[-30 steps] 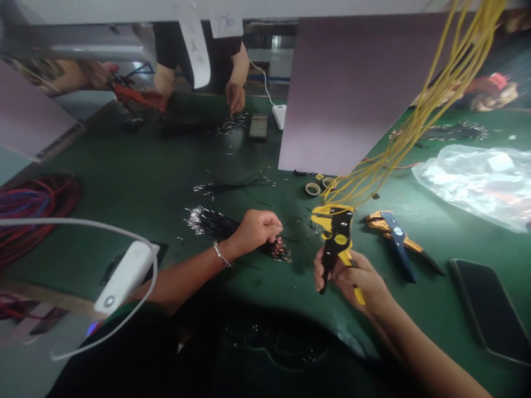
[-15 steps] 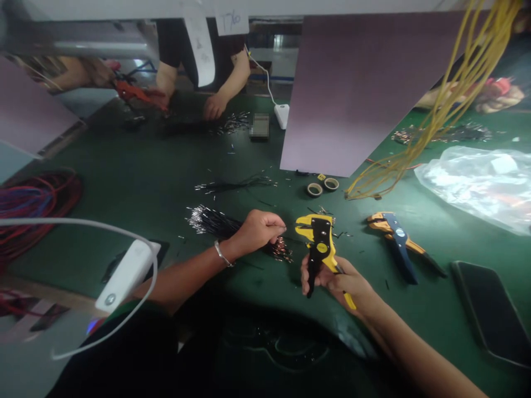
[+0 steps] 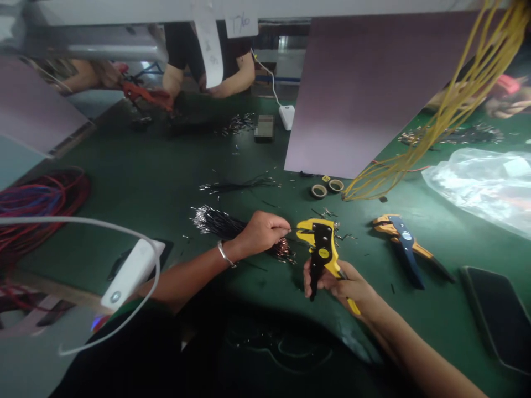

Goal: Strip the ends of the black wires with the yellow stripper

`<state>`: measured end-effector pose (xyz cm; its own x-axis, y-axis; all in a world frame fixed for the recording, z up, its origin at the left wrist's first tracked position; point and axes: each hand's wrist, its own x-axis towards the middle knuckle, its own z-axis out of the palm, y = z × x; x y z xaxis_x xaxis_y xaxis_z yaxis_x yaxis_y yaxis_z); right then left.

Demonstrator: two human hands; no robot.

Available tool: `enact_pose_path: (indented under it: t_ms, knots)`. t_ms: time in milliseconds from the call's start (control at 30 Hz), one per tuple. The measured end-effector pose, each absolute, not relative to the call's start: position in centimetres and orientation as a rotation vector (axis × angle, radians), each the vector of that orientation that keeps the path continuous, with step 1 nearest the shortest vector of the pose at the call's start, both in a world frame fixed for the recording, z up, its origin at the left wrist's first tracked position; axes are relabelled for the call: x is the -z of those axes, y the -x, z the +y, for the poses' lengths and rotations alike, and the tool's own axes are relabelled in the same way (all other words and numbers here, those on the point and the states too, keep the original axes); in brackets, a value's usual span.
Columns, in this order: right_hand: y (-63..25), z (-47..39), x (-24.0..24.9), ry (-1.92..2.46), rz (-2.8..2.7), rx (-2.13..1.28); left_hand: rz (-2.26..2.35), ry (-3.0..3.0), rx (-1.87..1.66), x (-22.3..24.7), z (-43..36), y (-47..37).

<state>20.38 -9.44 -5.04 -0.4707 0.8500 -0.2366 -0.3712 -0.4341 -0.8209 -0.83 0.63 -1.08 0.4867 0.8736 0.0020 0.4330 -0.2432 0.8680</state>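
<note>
My left hand (image 3: 264,231) pinches a thin black wire (image 3: 293,229), whose end reaches the jaws of the wire stripper. That yellow and black wire stripper (image 3: 322,243) is gripped in my right hand (image 3: 344,283), fingers around its handles and jaws pointing left. Beneath my left hand lies a bundle of black wires (image 3: 219,224), with silvery ends on the left and bared copper ends on the right. Behind it is a smaller bunch of black wires (image 3: 243,184). Short wire scraps (image 3: 327,212) lie just beyond the stripper.
To the right are a blue and orange wire stripper (image 3: 402,240), a phone (image 3: 495,315) and a clear plastic bag (image 3: 481,188). Two tape rolls (image 3: 319,192) sit below a hanging panel (image 3: 357,94). Yellow wires (image 3: 440,132) hang at right. A white device (image 3: 130,273) with a cable is at left. Co-workers' arms show across the table.
My left hand has brought the wire right to the stripper's jaws, narrowing the gap. The whole view has shifted slightly. A co-worker's hand across the table has lifted back from the wires there.
</note>
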Motion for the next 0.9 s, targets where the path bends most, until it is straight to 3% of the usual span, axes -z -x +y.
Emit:
enact_pose_path:
  t_ms: [900]
  knots:
    - [-20.17,-9.54,5.18,1.046,-1.086,-1.808,1.059,-1.904,-0.602,0.96,0.36,0.82]
